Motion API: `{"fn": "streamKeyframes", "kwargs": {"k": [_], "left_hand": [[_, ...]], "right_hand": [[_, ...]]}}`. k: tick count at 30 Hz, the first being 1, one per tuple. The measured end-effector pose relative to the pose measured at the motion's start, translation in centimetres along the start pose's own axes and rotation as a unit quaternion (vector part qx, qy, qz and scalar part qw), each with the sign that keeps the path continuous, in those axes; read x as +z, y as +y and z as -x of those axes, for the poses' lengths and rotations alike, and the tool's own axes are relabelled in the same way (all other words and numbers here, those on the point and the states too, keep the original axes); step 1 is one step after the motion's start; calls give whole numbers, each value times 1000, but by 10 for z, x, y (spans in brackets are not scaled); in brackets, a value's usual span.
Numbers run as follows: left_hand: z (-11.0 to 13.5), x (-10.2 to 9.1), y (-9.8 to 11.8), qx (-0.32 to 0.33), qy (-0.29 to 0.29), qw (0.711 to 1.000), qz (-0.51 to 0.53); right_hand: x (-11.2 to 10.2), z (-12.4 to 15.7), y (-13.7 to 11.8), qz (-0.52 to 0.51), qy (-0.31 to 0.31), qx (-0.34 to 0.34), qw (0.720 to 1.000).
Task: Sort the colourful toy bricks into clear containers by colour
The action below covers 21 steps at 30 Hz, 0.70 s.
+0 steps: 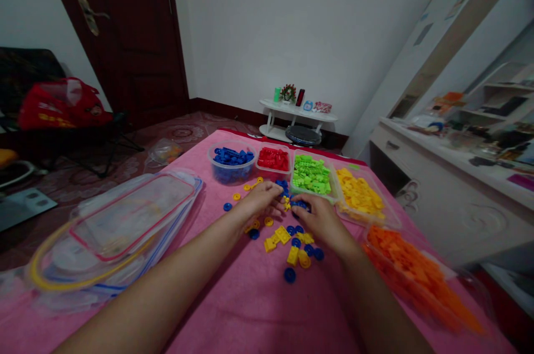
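My left hand [267, 201] is over the pink cloth, its thumb and fingers apart, with nothing visible between them. Just off its fingertips is a small yellow piece [286, 203]; whether they touch, I cannot tell. Opposite it, my right hand [320, 216] is closed on a blue building brick [301, 205], partly hidden by the fingers. Behind both hands lie more blue bricks [283, 185]. Loose yellow bricks [282, 234], a yellow wheel [304, 259] and several blue wheels [289, 274] are scattered on the cloth below and between the hands.
Along the far side stand tubs of blue [232, 175], red [273, 170], green [311, 194] and yellow pieces [361, 219]. An orange-filled tub [406, 287] is at the right. Stacked plastic lids [133, 212] cover the left side of the pink cloth [250, 312].
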State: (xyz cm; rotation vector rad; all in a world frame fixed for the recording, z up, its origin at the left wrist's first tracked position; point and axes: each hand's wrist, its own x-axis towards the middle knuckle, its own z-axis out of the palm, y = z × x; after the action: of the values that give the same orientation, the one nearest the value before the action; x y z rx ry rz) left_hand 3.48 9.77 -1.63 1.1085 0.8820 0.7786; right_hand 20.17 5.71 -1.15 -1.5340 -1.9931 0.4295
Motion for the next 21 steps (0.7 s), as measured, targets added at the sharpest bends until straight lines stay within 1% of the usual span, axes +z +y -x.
{"fn": "streamKeyframes", "kwargs": {"k": [1, 3, 5, 10, 12, 14, 16, 18, 21], "left_hand": [[2, 4, 1, -42, -4, 997, 66], [5, 9, 1, -106, -19, 982, 156], [6, 10, -1, -139, -46, 967, 210], [-1, 8, -13, -127, -104, 943, 289], [-2, 9, -15, -129, -124, 934, 308], [1, 11, -13, -130, -138, 924, 332], [4, 14, -10, -133, -138, 915, 355], [6, 15, -8, -132, -127, 909, 374], [7, 14, -9, -126, -125, 907, 381]], "right_hand": [[-3, -1, -3, -28, 16, 1, 999], [-5, -2, -10, -84, 37, 2, 996], [-5, -2, -18, -127, 47, -2, 991], [-3, 1, -32, -166, 84, 5, 983], [-1, 2, -36, -181, 101, -1, 978], [3, 2, -39, -195, 106, -12, 975], [7, 3, -43, -196, 90, -32, 976], [8, 3, -44, -182, 69, -55, 979], [2, 3, -42, -134, 73, -71, 986]]}}
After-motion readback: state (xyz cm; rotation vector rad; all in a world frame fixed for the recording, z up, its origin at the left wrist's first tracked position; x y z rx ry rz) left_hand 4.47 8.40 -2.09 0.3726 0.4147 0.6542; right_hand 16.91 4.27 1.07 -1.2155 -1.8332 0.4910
